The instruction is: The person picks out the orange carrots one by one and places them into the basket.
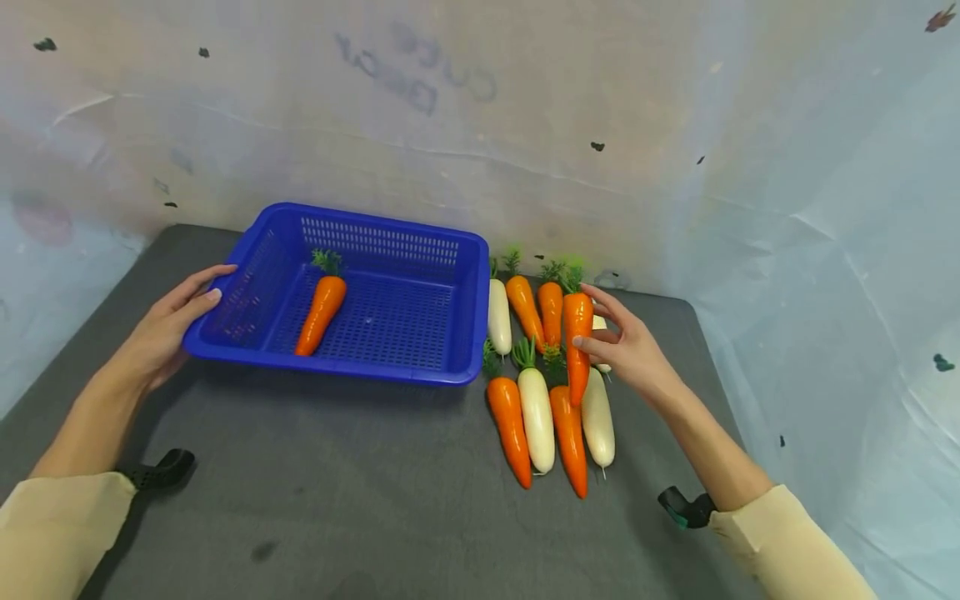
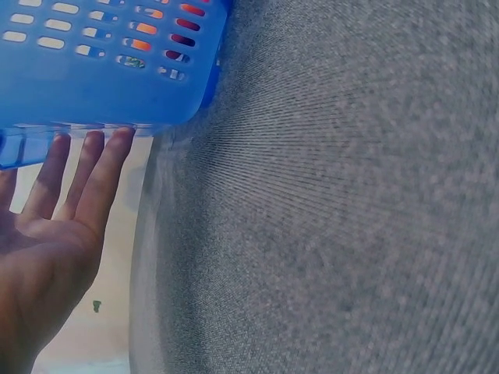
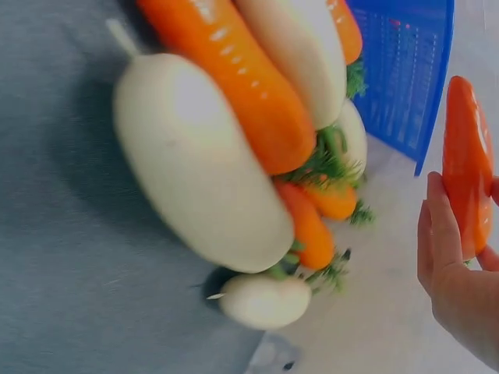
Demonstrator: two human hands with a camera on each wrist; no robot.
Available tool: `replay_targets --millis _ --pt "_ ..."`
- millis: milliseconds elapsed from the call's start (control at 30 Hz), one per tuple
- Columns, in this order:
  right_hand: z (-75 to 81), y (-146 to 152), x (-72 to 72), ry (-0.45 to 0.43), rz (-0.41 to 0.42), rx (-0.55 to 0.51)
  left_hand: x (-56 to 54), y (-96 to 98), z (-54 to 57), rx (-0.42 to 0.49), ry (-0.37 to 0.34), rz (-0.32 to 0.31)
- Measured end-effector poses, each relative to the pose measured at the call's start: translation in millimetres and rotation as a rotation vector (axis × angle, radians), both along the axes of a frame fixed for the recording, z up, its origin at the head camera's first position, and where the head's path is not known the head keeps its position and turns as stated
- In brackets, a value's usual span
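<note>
A blue plastic basket (image 1: 397, 371) stands on a dark grey table, with one carrot (image 1: 322, 312) lying inside it. My left hand (image 1: 168, 325) holds the basket's left rim, thumb on top; in the left wrist view its long fingers (image 2: 97, 183) reach the rim from outside. Over at the right, my right hand (image 1: 630, 350) pinches another carrot (image 1: 577, 342) between thumb and fingers, above a group of vegetables. That held carrot (image 3: 466, 167) points tip up in the right wrist view. Below it lie several carrots (image 1: 510, 429) and white radishes (image 1: 536, 421), all with green tops.
The vegetables lie close against the basket's right side in two rough rows. A pale plastic sheet (image 1: 525, 125) hangs behind the table (image 1: 360, 500) and along its right side. Dark straps (image 1: 161, 471) sit at both wrists.
</note>
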State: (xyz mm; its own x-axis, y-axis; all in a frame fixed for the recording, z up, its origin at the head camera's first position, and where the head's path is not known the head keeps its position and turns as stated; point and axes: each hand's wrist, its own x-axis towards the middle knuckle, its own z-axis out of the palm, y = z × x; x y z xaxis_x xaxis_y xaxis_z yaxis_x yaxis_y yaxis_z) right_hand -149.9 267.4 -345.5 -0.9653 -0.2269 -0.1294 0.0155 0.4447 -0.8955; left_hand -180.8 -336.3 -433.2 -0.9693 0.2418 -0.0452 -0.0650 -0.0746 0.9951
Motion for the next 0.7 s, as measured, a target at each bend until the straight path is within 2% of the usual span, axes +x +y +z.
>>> replay_targets --millis 333,500,700 --pt "20.8 -35 -18.8 0.007 0.088 -0.007 -5.5 -1.2 0.2 0.052 0.005 -0.024" --pt "29.3 -58 -27.1 0.019 0.149 -0.021 -5.6 -1.0 0.4 0.027 0.006 -0.016" --pt "30.4 -81 -36.5 0.035 0.196 -0.034 -1.7 -1.8 -0.7 0.009 0.010 -0.011"
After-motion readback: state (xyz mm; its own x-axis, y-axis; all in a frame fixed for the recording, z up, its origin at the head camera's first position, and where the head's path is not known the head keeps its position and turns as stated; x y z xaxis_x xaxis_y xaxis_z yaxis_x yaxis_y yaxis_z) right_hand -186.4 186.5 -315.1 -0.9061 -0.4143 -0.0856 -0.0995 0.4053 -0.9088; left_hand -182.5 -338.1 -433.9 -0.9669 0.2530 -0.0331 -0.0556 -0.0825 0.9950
